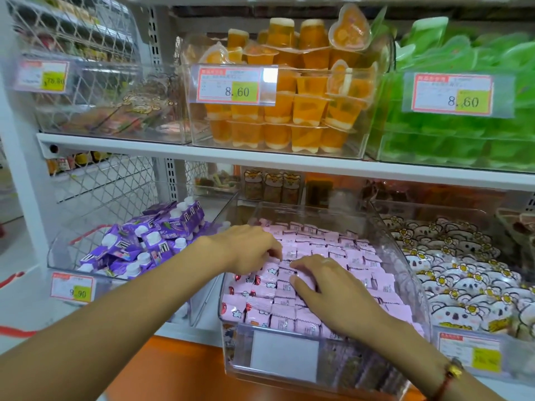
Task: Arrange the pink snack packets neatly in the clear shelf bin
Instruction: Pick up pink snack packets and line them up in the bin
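Observation:
Several pink snack packets (341, 250) lie in rows inside the clear shelf bin (405, 273) on the lower shelf. My left hand (249, 247) reaches in from the left, its fingertips curled down onto packets near the bin's middle. My right hand (327, 287) lies on the packets just in front of it, fingers bent and pressing a pink packet at the fingertips. Both hands are close together, almost touching. Whether either hand pinches a packet is hidden by the fingers.
A bin of purple pouches (150, 241) stands to the left, a bin of white koala-print packets (463, 279) to the right. Above are bins of orange jelly cups (289, 111) and green packs (463, 134). The white shelf edge (202, 154) overhangs the lower bins.

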`<state>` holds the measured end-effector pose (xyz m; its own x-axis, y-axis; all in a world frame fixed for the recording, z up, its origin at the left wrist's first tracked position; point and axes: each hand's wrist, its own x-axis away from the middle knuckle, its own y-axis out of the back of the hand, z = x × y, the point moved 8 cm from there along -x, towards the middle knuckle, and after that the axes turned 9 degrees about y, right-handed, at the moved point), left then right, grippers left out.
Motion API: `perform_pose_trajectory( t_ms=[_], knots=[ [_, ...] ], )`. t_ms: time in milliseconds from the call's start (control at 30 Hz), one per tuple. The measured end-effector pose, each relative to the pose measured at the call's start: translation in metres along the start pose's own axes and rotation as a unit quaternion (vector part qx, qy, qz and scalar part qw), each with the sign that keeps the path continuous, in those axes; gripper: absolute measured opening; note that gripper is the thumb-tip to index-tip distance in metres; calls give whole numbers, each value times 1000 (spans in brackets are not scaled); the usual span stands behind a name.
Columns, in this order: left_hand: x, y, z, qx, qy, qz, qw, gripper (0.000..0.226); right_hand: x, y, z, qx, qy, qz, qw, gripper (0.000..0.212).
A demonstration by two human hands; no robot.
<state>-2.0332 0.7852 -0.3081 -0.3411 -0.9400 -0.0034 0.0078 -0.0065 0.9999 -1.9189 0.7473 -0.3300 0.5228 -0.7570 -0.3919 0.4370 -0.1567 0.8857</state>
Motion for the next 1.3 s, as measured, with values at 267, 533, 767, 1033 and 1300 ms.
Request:
perform_pose_trajectory(
  t_ms=[267, 533, 767, 1033, 1300],
  knots=[
    [80, 25, 40, 263, 131, -328, 898, 50, -2, -1, 0, -3, 7, 0, 1000, 38],
    [83, -19, 44, 322, 210, -204, 900, 29, -23, -10, 13, -26, 11, 38, 999, 45],
    [90, -23, 54, 355, 219, -196, 888, 30, -40, -41, 14, 2, 7, 198, 980, 46],
    [102, -16, 58, 391, 195, -233, 869, 34, -80, -20, -10, -39, -35, 22, 998, 27],
    [103, -16, 65, 405, 232, -228, 854, 32, -104, -32, -7, -2, -13, 35, 999, 23]
  ],
)
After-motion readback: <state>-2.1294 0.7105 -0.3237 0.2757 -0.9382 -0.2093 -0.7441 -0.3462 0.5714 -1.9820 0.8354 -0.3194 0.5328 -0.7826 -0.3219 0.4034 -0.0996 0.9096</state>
